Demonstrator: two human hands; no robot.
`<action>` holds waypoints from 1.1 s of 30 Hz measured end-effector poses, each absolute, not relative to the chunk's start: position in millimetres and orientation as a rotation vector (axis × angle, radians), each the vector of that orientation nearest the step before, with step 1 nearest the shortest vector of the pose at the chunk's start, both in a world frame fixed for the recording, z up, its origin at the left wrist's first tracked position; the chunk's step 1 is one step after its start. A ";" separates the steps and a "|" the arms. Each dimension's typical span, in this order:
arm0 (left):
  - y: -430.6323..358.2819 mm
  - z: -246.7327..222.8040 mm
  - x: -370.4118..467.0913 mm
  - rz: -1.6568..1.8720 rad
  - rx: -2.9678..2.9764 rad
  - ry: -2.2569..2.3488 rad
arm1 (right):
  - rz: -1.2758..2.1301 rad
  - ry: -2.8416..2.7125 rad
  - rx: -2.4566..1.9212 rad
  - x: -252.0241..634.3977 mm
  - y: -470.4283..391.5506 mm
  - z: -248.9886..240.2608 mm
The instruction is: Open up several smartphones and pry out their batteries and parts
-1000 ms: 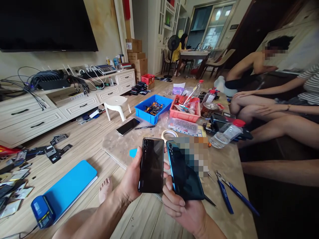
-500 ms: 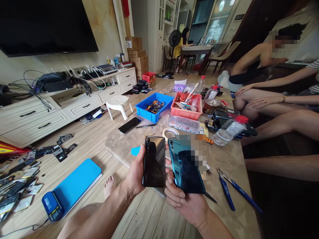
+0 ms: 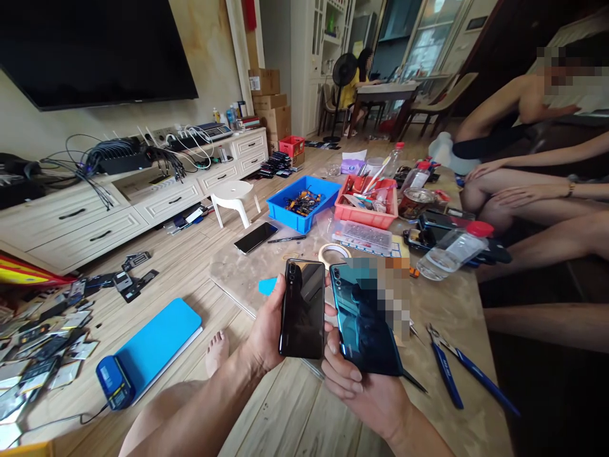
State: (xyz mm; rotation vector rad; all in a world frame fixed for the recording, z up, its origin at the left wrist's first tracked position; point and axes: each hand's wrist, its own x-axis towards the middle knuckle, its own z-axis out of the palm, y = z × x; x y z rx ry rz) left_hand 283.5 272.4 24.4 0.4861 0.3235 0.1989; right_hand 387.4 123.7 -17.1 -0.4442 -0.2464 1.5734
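Observation:
My left hand (image 3: 267, 330) is closed around a black smartphone (image 3: 303, 311), its glossy back with a row of camera lenses turned up to me. Beside it, my right hand (image 3: 354, 374) grips a blue smartphone (image 3: 364, 324), also back side up and tilted a little. The two phones are side by side with a narrow gap, above the near edge of the low table (image 3: 451, 311). Behind them lie a roll of tape (image 3: 330, 255) and another phone, screen up (image 3: 255, 237). Blue-handled pliers (image 3: 446, 374) rest to the right.
A blue bin (image 3: 280, 219) of small parts and a red bin (image 3: 349, 213) of tools stand farther back. A water bottle (image 3: 454, 251) lies tilted at the right. On the floor are a blue heating pad (image 3: 162, 346) and scattered phone parts (image 3: 42, 355). Other people sit along the right.
The whole view has shifted slightly, so things appear a little farther right. Both hands keep the same hold on the two phones, which stay side by side.

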 end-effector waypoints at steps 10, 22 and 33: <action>276.2 23.0 278.9 0.181 0.456 0.327 | 1.580 -0.275 -0.421 386.4 127.5 -15.3; 276.7 23.1 277.0 0.196 0.437 0.336 | 1.585 -0.296 -0.455 384.7 128.1 -17.2; 276.2 24.2 276.3 0.202 0.416 0.294 | 1.588 -0.267 -0.460 383.2 127.3 -12.8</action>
